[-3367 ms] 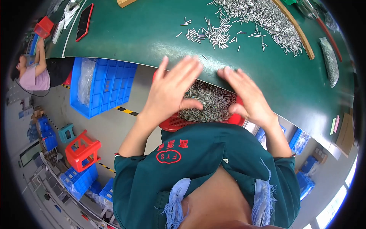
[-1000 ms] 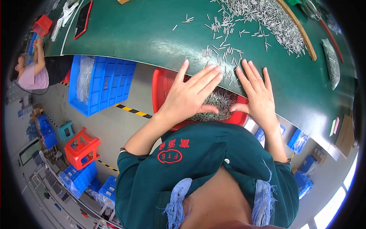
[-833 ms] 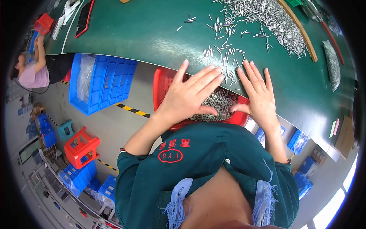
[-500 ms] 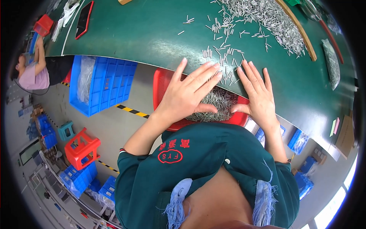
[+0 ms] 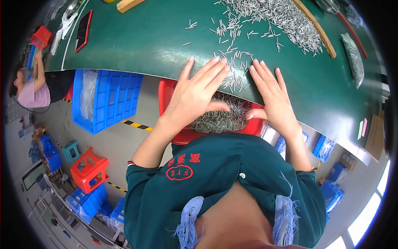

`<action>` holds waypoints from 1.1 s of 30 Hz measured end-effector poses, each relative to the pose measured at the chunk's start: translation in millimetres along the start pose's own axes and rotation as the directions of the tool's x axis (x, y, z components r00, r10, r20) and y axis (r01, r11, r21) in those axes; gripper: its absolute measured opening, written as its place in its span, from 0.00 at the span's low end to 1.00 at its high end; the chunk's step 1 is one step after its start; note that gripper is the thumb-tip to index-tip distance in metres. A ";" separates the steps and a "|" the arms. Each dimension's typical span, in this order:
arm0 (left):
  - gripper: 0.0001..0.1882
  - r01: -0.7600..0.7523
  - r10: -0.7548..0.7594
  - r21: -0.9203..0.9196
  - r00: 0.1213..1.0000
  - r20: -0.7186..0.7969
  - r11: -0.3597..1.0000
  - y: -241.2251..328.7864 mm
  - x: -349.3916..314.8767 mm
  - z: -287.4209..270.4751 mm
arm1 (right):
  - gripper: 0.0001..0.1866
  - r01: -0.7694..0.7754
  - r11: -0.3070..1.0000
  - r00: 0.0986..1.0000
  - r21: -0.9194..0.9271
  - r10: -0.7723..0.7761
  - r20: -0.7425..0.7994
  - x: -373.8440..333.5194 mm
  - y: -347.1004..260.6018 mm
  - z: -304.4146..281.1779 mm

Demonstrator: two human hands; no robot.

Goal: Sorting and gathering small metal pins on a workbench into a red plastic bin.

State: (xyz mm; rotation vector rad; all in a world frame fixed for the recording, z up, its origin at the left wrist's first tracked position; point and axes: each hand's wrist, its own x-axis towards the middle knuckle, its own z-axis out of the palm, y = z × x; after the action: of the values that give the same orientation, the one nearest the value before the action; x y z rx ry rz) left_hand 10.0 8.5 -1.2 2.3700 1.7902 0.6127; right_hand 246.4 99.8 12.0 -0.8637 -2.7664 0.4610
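Head view: left hand (image 5: 194,93) and right hand (image 5: 272,97) both spread flat, palms down, fingers wide, thumbs out over the basket; nothing visibly gripped, though can't tell what's under the left palm. Loose metal pins (image 5: 234,79) lie between the fingertips at the near edge of the green bench (image 5: 166,45), with the main pin pile (image 5: 282,20) far right by a wooden strip (image 5: 317,31). Red basket (image 5: 166,93) sits just below the edge, partly full of pins. Likely risks: pins slipping through the finger gaps or around the outside of the right hand, which is near the basket's right end, so strays could miss it and hit the floor. Basket's support is hidden; a body shift or forearm bump might tilt it and spill the contents.
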 end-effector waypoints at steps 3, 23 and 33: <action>0.46 -0.067 0.069 -0.081 0.998 0.017 0.994 4.3 1.3 1.2 | 0.60 0.010 0.999 0.999 -0.032 -0.009 0.035 5.5 -1.6 0.0; 0.48 -0.005 0.005 0.010 0.999 0.032 1.000 -21.2 33.5 -1.1 | 0.62 0.123 0.976 0.992 0.177 -0.122 -0.016 53.1 10.7 6.0; 0.49 -0.047 0.046 0.030 0.999 0.026 0.998 -12.8 8.3 0.2 | 0.60 0.208 0.967 0.978 0.147 -0.210 -0.005 41.5 -6.1 13.4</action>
State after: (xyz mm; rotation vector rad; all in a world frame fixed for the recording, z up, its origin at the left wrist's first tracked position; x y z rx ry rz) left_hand 0.5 20.1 -3.4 2.4343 1.7508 0.5621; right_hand 205.9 116.0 5.9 -0.5299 -2.7511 0.6220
